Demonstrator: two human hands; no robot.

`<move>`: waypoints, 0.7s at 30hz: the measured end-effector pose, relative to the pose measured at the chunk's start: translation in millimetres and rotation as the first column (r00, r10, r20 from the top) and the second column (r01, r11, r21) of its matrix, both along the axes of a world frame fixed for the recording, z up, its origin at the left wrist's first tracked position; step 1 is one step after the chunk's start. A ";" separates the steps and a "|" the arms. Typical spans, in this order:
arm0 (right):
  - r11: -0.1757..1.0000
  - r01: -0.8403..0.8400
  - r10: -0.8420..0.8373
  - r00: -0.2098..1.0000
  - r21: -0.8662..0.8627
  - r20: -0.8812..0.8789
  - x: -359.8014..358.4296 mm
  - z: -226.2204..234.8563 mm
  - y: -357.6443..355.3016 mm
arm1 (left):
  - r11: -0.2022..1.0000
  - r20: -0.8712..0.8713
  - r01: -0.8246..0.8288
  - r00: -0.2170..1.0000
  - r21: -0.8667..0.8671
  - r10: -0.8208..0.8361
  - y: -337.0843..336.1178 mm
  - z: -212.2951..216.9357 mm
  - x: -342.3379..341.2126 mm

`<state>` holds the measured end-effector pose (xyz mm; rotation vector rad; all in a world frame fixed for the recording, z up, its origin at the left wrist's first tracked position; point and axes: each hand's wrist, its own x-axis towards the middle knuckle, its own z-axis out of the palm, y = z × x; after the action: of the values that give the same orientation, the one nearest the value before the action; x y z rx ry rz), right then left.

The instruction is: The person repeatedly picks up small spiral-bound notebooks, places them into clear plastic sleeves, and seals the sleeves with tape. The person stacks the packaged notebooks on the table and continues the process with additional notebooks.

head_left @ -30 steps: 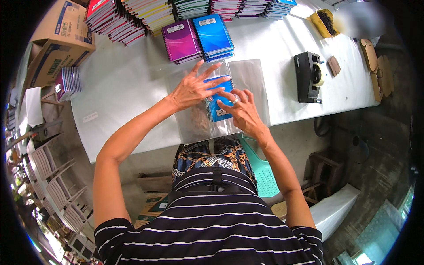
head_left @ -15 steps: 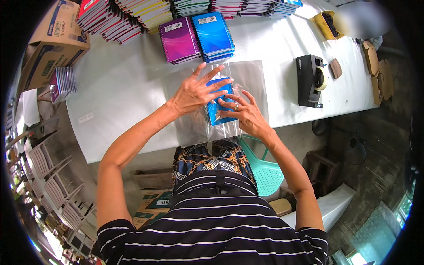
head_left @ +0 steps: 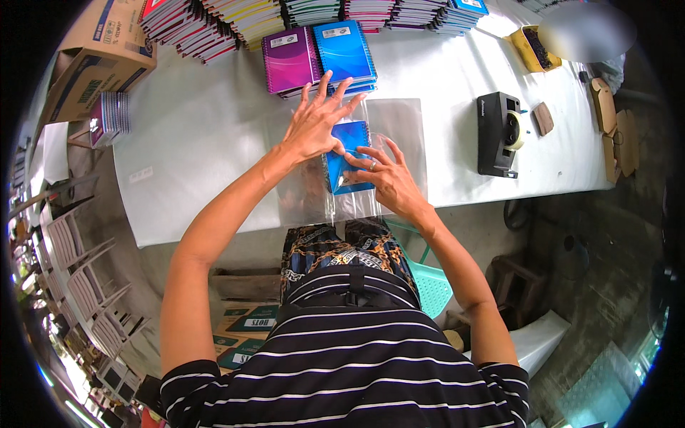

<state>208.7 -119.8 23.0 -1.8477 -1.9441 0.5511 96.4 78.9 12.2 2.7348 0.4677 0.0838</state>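
A blue spiral notebook (head_left: 351, 137) lies inside a clear plastic sleeve (head_left: 399, 121) on the white table (head_left: 200, 143). My left hand (head_left: 317, 118) presses flat on the sleeve over the notebook's left side, fingers spread. My right hand (head_left: 385, 178) rests on the notebook's lower right, fingers pressing the plastic down against it. The sleeve's open end hangs over the table's near edge.
Purple (head_left: 289, 60) and blue (head_left: 344, 50) notebook piles sit just beyond my hands, with more stacks (head_left: 214, 25) along the far edge. A black tape dispenser (head_left: 498, 134) stands at right. A cardboard box (head_left: 100, 60), a yellow tray (head_left: 534, 46) and white chairs (head_left: 78, 278) surround the table.
Both hands have moved a little farther onto the table, sliding the blue notebook deeper into the clear sleeve. My left hand now lies flatter over it.
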 end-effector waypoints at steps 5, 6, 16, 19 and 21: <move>0.943 0.330 -0.317 0.927 0.033 -0.201 -44.5 4.9 -18.5 | 0.997 -0.152 0.018 0.988 0.078 -0.006 -11.8 21.8 12.8; 0.946 0.325 -0.320 0.917 -0.022 -0.237 -56.1 2.7 -32.6 | 0.996 -0.165 0.030 0.986 0.083 -0.016 -15.8 23.7 15.7; 0.323 0.937 -0.913 0.271 -0.133 -0.303 220.4 30.7 -186.0 | 0.970 -0.175 0.125 0.981 0.208 -0.088 -36.3 -0.6 44.6; 0.283 0.818 -0.942 0.140 -0.501 -0.305 255.1 19.9 -193.0 | 0.980 -0.211 0.117 0.974 0.159 -0.082 -38.6 9.7 49.9; 0.356 0.684 -0.912 0.104 -0.637 -0.398 258.5 15.7 -187.7 | 0.978 -0.245 0.104 0.968 0.179 -0.058 -38.0 9.9 46.5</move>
<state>467.3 -307.4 38.7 -2.0426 -0.0953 0.9779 142.9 40.9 22.1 2.9645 0.4304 -0.2371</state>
